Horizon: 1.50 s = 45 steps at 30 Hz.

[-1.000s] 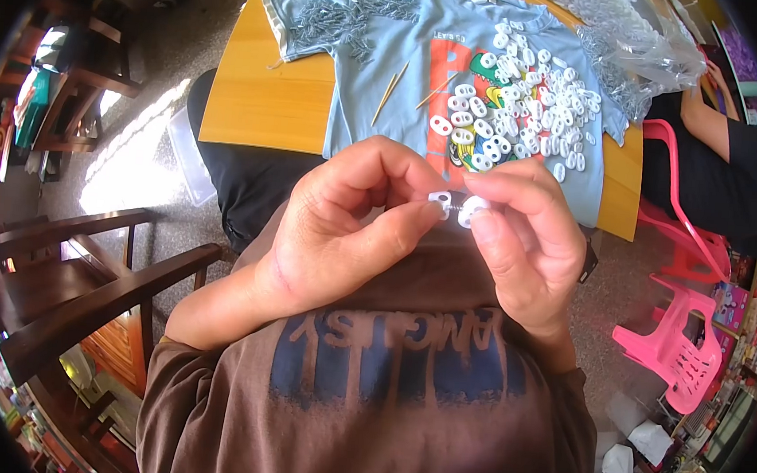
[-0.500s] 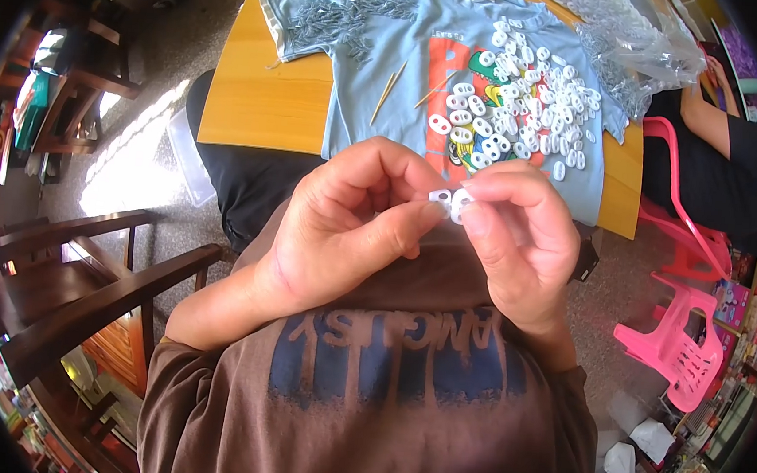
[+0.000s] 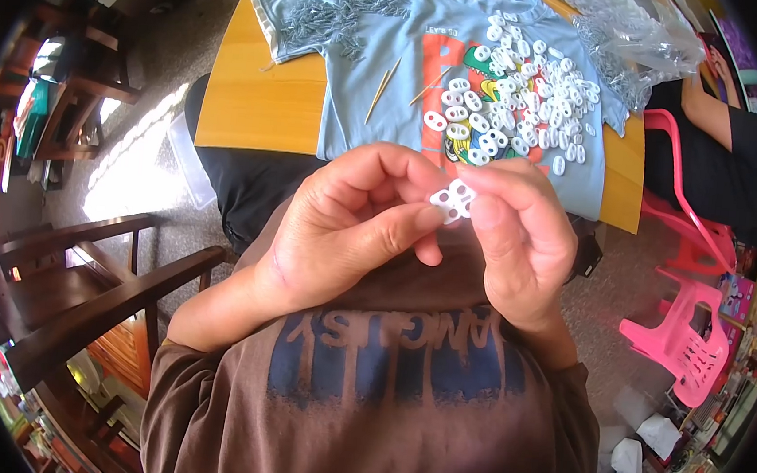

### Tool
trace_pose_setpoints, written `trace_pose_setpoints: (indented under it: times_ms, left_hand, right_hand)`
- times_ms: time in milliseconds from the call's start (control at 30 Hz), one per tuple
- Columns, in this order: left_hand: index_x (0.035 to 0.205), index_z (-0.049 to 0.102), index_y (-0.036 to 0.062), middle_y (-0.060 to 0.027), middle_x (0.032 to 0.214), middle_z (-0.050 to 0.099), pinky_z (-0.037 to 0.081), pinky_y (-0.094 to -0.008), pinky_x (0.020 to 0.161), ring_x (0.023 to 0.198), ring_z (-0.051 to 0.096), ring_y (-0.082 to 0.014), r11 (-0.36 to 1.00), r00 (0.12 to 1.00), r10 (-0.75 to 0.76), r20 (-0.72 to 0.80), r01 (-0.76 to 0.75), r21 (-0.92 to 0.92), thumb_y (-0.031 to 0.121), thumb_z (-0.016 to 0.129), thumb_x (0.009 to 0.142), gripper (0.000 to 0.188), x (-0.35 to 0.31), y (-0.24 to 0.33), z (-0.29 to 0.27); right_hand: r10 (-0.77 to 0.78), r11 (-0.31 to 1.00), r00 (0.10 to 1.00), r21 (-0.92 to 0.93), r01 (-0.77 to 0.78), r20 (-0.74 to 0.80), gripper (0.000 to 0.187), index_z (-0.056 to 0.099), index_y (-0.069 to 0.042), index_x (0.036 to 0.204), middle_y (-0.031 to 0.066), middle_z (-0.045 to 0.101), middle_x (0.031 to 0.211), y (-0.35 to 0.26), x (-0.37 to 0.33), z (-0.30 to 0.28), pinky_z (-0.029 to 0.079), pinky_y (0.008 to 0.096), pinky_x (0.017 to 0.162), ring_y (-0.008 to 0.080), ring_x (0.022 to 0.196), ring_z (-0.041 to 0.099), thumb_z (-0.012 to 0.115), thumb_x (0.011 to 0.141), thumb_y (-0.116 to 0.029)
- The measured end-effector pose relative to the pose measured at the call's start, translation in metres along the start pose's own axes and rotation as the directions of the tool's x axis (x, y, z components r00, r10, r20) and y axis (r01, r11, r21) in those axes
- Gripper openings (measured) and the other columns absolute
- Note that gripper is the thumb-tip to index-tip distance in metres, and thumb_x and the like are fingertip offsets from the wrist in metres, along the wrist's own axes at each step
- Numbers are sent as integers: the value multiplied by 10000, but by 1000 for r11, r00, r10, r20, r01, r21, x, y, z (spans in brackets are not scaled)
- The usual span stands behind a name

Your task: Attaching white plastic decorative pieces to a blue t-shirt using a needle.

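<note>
Two small white oval plastic pieces, each with two holes, are held close together in front of my chest. My left hand pinches one between thumb and fingers. The thumb and forefinger of my right hand grip the other, meeting the left fingertips. Whether the pieces are joined or only touching, I cannot tell. Beyond my hands, a loose heap of matching white oval pieces lies on a light blue T-shirt spread over the table. Thin pointed wooden sticks rest left of the heap.
Many small greyish clear slivers are piled on the shirt's left sleeve. A clear plastic bag sits at the table's far right. Another person sits there, near pink plastic chairs. A dark wooden chair stands to my left.
The two white pieces have turned so that their holes face up more, and now sit closer together. My right fingertips have shifted slightly; both hands keep their pinch.
</note>
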<state>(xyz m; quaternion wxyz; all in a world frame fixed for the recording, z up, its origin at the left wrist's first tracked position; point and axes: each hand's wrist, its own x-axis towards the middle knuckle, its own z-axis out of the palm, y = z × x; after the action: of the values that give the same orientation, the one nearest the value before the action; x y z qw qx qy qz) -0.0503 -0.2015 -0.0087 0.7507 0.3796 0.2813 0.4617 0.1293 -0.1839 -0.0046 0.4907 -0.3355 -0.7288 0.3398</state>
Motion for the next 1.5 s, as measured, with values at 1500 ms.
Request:
trace_pose_setpoints:
  times_ms: [1500]
  left_hand:
    - [1008,500,-29,-65,878,595,470,-194,611,711,567,-69,952,974,226,26,-226,205,40,608,830,220,-3,-6,9]
  right_hand:
    - [-269,961,962,76,265,53,251,479,32,1101,97,516,773,10,2,14,406,286,554,168,613,482,467,912,-133]
